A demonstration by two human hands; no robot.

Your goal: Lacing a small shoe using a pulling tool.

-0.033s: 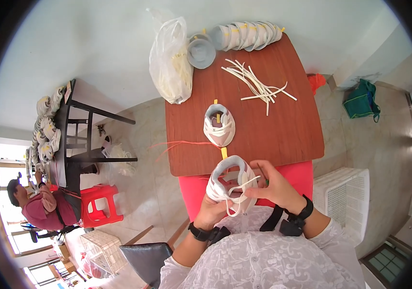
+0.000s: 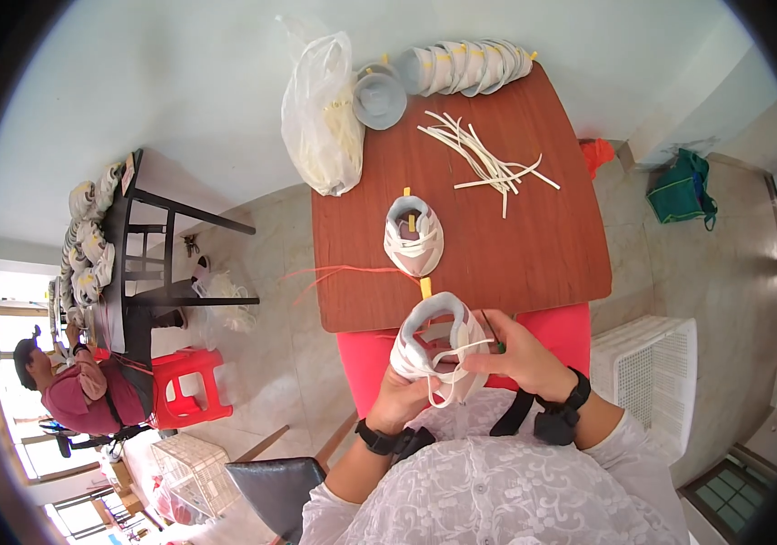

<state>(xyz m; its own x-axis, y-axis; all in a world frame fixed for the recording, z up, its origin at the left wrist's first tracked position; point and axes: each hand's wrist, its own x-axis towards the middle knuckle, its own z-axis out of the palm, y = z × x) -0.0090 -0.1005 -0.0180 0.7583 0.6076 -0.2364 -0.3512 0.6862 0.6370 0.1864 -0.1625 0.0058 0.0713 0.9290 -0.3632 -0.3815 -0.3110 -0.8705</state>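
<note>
A white and pale pink shoe upper (image 2: pixel 414 356) with a grey lining and a yellow heel tab is held in front of my body. My left hand (image 2: pixel 395 401) grips its left side. Close to its right side, my right hand (image 2: pixel 520 354) is closed around a thin dark tool (image 2: pixel 499 334) with a bit of green on it. A cream shoelace (image 2: pixel 443 396) loops loosely over the front of the upper, and its strand runs to my right fingertips. Just beyond, a second shoe upper (image 2: pixel 414 245), its laces crossed, stands on the brown table (image 2: pixel 515 263).
Loose cream laces (image 2: pixel 488 159) lie at the table's far side. Behind them stands a row of nested uppers (image 2: pixel 470 68), beside a plastic bag (image 2: pixel 323 127). Red strings (image 2: pixel 343 269) cross the left edge. A white basket (image 2: pixel 647 372) is at right; another person (image 2: pixel 89 395) sits far left.
The thin tool in my right hand has tilted slightly and shows more of its green part. The shoe upper has shifted a touch. My left hand keeps its grip.
</note>
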